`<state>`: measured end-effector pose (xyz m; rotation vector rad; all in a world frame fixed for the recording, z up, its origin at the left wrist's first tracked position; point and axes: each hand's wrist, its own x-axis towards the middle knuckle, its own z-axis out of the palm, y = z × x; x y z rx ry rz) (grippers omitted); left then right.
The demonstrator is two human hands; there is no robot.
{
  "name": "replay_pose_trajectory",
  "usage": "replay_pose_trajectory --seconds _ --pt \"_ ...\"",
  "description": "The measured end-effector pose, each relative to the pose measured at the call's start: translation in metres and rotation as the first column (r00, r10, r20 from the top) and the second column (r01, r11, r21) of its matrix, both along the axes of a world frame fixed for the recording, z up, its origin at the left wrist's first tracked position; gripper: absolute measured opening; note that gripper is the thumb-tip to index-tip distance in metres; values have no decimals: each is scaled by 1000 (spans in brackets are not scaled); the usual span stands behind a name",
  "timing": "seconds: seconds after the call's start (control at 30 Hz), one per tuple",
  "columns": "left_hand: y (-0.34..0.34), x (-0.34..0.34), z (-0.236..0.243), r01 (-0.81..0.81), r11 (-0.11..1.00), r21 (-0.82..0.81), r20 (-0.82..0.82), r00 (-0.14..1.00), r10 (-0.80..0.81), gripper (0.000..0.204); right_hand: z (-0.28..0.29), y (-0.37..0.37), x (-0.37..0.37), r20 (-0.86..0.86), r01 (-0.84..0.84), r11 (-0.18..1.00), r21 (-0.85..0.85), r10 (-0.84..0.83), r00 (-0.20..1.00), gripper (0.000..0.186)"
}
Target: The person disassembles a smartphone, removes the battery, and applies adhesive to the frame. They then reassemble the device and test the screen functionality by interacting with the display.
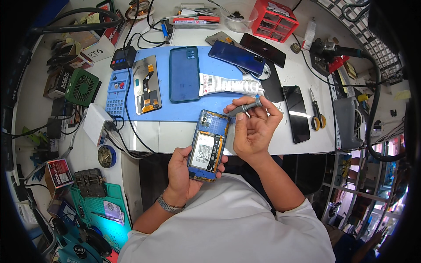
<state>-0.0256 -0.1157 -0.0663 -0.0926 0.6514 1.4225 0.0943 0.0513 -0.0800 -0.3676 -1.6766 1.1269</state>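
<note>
My left hand [179,173] grips an opened phone [205,147] by its lower sides, above my lap at the table's front edge. The phone has a blue frame, a bare white battery and a camera cluster at its upper left. Between the thumb and fingers of my right hand [255,127] is a thick grey tool [245,106] that looks like a screwdriver. Its lower end points at the phone's upper right edge; I cannot tell whether it touches. Beyond it, a white glue-like tube [230,85] lies on the blue mat [166,115].
On the mat are a detached screen panel [147,85] and a dark blue phone case [184,74]. A blue phone [237,57] overlaps others behind. Rightward lie a black phone [296,114] and scissors [316,115]. Cables [131,118] cross the left side near a green fan [82,86].
</note>
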Motion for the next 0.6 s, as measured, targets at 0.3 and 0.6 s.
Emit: replay_pose_trajectory --seconds 0.3,0.6 --pt "1 1 2 -6 1000 -1 6 1000 6 69 8 5 -2 35 -5 971 241 -4 999 50" --pt "1 0 0 2 1000 4 7 1000 -2 68 61 13 0 265 45 965 260 -116 957 37"
